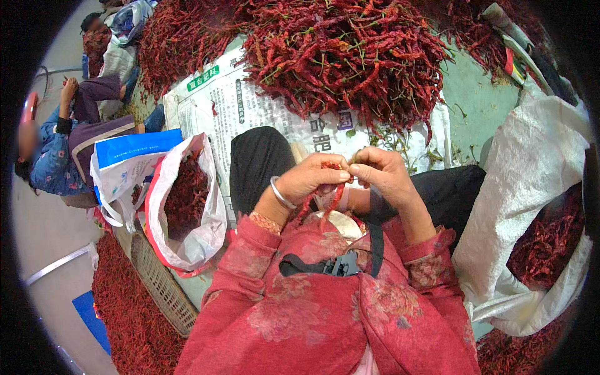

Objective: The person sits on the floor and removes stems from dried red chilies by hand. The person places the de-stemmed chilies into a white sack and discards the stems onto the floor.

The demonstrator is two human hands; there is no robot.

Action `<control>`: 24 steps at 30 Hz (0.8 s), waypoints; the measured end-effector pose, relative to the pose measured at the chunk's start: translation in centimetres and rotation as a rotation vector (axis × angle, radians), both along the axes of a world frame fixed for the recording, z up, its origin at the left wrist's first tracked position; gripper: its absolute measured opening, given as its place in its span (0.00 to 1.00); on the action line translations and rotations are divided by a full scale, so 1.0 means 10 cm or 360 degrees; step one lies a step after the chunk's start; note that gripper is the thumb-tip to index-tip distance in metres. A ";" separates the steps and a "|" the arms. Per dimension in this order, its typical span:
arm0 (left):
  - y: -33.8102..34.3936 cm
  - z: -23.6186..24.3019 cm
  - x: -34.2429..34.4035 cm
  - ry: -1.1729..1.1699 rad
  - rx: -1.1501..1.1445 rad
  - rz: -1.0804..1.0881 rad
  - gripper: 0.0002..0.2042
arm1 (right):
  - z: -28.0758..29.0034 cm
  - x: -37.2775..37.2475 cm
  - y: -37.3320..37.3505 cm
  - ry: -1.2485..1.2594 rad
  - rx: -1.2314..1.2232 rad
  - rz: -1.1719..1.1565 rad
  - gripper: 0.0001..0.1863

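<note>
Gripping dried red chillies [338,199], at least two, in our left hand [310,179], dangling lengthwise toward our floral top [287,309]. Our right hand [389,178] pinches just beside their upper ends; can't tell on what. One big pile [344,62] sits ahead, pods uncountable lol.

red top [250,312] with faded flowers, pale bangle [280,193], black trousers [257,164], dark buckled strap [341,265]

Over my feed I see slender, wrinkled dried red chili peppers [338,197] bunched in the left hand [310,179], their lengths hanging below it.
</note>
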State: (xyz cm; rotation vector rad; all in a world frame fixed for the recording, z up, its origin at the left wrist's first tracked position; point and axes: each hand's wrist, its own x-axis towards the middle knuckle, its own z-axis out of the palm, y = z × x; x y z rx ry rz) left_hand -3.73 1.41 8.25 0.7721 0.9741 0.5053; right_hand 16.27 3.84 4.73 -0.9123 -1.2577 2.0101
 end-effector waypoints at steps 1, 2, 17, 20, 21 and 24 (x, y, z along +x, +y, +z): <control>-0.02 -0.03 0.02 0.0042 -0.0007 0.0028 0.08 | 0.03 0.01 -0.02 -0.0056 -0.0035 -0.0059 0.09; -0.03 -0.05 0.04 0.0083 -0.0013 0.0056 0.07 | 0.05 0.00 -0.04 -0.0179 0.0135 -0.0122 0.09; 0.07 -0.27 -0.10 -0.0404 0.0169 0.1119 0.06 | -0.18 -0.24 0.08 -0.1418 0.1181 -0.0272 0.09; 0.17 -0.41 -0.35 -0.0772 -0.0315 0.1590 0.07 | 0.06 -0.70 0.47 -0.1140 0.1457 -0.0616 0.09; 0.18 -0.36 -0.35 -0.0744 -0.0354 0.1789 0.06 | 0.09 -0.84 0.58 -0.1395 0.1660 -0.0579 0.10; 0.12 -0.54 -0.43 -0.0960 -0.0210 0.1524 0.05 | -0.29 -1.03 0.86 -0.1892 0.1624 -0.0262 0.08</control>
